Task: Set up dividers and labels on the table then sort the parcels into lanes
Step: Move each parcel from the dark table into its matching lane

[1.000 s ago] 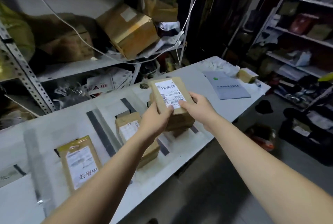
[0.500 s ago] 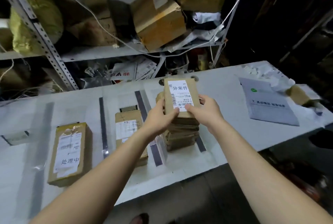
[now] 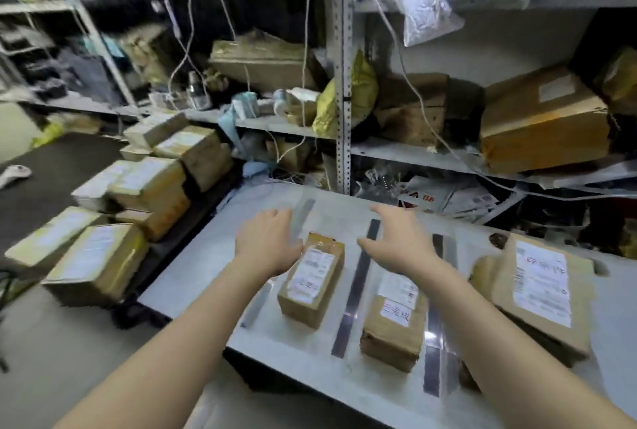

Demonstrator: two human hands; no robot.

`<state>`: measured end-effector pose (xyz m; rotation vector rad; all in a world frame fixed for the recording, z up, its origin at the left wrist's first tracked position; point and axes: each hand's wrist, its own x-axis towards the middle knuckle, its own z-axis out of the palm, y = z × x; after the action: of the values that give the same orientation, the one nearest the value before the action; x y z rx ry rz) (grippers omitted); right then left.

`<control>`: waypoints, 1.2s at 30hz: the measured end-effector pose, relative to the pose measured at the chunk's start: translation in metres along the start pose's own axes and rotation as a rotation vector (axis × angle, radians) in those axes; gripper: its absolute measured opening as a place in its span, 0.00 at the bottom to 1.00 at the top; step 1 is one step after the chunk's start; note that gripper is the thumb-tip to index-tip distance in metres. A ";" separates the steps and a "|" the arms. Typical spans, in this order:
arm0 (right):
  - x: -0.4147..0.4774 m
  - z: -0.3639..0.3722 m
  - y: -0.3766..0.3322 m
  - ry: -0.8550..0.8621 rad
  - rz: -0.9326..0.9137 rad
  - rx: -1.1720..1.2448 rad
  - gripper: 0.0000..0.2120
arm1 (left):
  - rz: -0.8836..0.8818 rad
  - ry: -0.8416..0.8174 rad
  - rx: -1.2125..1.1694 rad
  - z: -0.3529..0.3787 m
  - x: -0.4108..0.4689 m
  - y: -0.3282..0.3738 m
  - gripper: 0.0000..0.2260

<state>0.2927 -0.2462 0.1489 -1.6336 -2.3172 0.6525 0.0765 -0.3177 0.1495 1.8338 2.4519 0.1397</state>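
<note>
Dark tape dividers [image 3: 356,282] split the white table [image 3: 206,256] into lanes. One brown parcel [image 3: 312,278] with a white label lies in the left lane, a second parcel [image 3: 394,321] in the middle lane, and a stack of parcels [image 3: 541,294] in the right lane. My left hand [image 3: 267,242] hovers open just left of the left-lane parcel, holding nothing. My right hand [image 3: 400,242] hovers open over the far end of the middle lane, also empty.
A pile of several taped brown parcels [image 3: 138,194] sits on a dark surface to the left of the table. A white scanner [image 3: 13,175] lies at far left. Metal shelving [image 3: 343,84] crammed with boxes and bags stands behind the table.
Both hands have let go of the labelled parcel, which now lies on the right-lane stack. My view has swung left and both empty hands have moved left over the lanes.
</note>
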 end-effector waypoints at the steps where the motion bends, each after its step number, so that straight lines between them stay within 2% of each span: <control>1: 0.007 0.009 -0.019 -0.024 -0.038 -0.006 0.34 | -0.029 0.020 0.040 -0.007 -0.004 -0.024 0.26; 4: 0.024 0.038 -0.075 -0.053 -0.127 -0.034 0.34 | -0.101 0.043 0.108 -0.021 -0.012 -0.098 0.27; 9: 0.050 0.089 -0.173 -0.089 -0.229 -0.046 0.35 | -0.182 0.022 0.003 -0.042 -0.018 -0.220 0.33; 13: 0.073 0.130 -0.249 -0.057 -0.238 -0.044 0.35 | -0.215 0.029 0.018 -0.053 -0.010 -0.320 0.33; 20: 0.105 0.196 -0.357 -0.097 -0.210 -0.052 0.33 | -0.221 -0.005 -0.055 -0.060 0.017 -0.467 0.32; 26: 0.158 0.245 -0.427 -0.122 -0.183 -0.045 0.33 | -0.274 0.010 -0.139 -0.059 0.060 -0.557 0.24; 31: 0.225 0.287 -0.470 -0.124 -0.159 0.042 0.33 | -0.256 -0.026 -0.118 -0.048 0.113 -0.613 0.26; 36: 0.284 0.321 -0.495 -0.144 -0.053 0.083 0.35 | -0.237 -0.102 -0.160 -0.042 0.184 -0.643 0.30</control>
<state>-0.3565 -0.1904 0.0886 -1.5305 -2.3877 0.8688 -0.5928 -0.3229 0.1135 1.4391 2.4831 0.2147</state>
